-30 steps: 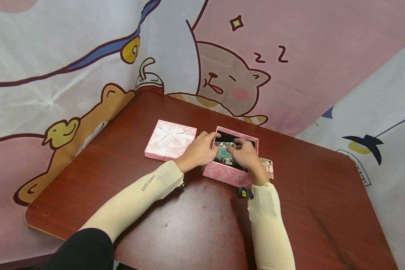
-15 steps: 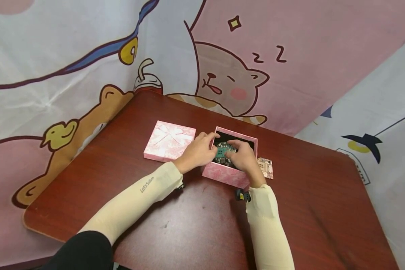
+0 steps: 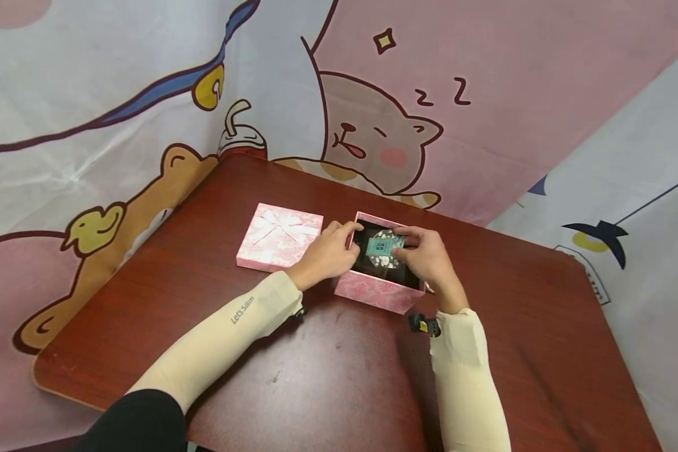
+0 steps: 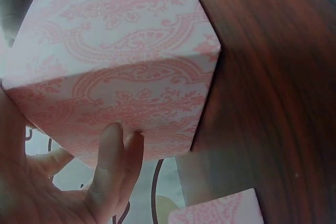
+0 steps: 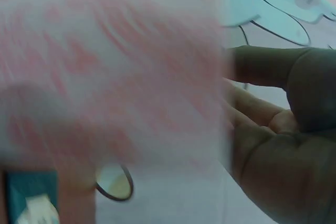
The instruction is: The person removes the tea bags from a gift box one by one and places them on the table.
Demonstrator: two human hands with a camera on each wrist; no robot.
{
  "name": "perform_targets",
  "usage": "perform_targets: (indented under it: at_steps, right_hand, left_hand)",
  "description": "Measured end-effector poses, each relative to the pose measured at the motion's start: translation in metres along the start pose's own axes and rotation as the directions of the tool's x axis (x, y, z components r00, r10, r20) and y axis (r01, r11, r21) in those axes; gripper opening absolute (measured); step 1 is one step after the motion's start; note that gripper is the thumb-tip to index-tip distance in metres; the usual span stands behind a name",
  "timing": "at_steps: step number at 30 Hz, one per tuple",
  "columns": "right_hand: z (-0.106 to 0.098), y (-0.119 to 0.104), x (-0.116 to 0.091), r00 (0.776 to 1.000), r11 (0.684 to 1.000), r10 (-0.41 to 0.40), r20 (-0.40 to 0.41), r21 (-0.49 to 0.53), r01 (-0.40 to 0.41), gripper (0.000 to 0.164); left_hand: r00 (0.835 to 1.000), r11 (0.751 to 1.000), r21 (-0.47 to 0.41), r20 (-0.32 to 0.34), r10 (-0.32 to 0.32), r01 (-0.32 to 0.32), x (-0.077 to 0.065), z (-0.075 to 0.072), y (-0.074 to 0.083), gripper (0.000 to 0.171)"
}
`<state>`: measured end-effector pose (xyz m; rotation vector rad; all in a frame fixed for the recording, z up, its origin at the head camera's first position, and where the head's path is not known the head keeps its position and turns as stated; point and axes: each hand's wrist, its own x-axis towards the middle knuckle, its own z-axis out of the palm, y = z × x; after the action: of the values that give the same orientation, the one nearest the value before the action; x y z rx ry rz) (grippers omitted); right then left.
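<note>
A pink patterned gift box point(image 3: 375, 292) with a dark inside stands uncovered on the table. My left hand point(image 3: 329, 251) grips its left wall at the rim; in the left wrist view two fingers point(image 4: 123, 166) lie against the outside. Over the dark opening is a flat packet point(image 3: 382, 247) with a teal label and a black-and-white pattern. My right hand point(image 3: 427, 254) pinches the packet's right edge between thumb and fingers. In the right wrist view the blurred box wall point(image 5: 115, 61) hides the packet and the fingertips of the right hand point(image 5: 289, 124).
The pink box lid point(image 3: 279, 237) with a white ribbon bow lies left of the box. A small patterned card point(image 3: 429, 288) is mostly hidden behind the right hand. The reddish-brown table point(image 3: 328, 370) borders a cartoon-printed cloth backdrop point(image 3: 486, 157).
My right hand has shifted right, taking the packet with it toward the middle of the box opening. The card beside the box is now mostly covered. My left hand stays on the box wall.
</note>
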<state>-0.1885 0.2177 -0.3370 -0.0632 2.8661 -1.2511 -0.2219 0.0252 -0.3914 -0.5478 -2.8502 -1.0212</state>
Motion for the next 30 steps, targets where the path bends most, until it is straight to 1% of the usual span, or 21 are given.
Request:
perform_targets:
  at_steps: [5, 12, 18, 26, 30]
  right_hand:
    - [-0.033, 0.009, -0.014, 1.0, 0.999, -0.006, -0.028, 0.054, 0.007, 0.039]
    - [-0.072, 0.028, -0.035, 0.998, 0.996, 0.03, -0.049, 0.091, -0.025, 0.041]
    - [-0.093, 0.044, -0.046, 0.995, 0.986, 0.091, -0.049, 0.143, -0.084, 0.047]
    - [-0.118, 0.074, -0.057, 0.977, 0.969, 0.204, -0.068, 0.158, -0.192, 0.051]
    - [-0.126, 0.092, -0.063, 0.969, 0.962, 0.239, -0.064, 0.152, -0.228, 0.051]
  left_hand:
    - [1.0, 1.0, -0.009, 0.008, -0.003, 0.003, -0.001, 0.001, 0.001, 0.044]
    - [1.0, 1.0, -0.024, 0.001, 0.006, -0.006, 0.0, 0.001, 0.001, 0.044]
    - [1.0, 1.0, -0.031, 0.003, -0.004, 0.004, -0.001, 0.001, 0.001, 0.044]
    - [1.0, 0.999, -0.031, -0.007, -0.014, 0.014, -0.001, 0.001, 0.001, 0.044]
    - [1.0, 0.999, -0.034, -0.006, -0.012, 0.012, -0.001, 0.001, 0.003, 0.044]
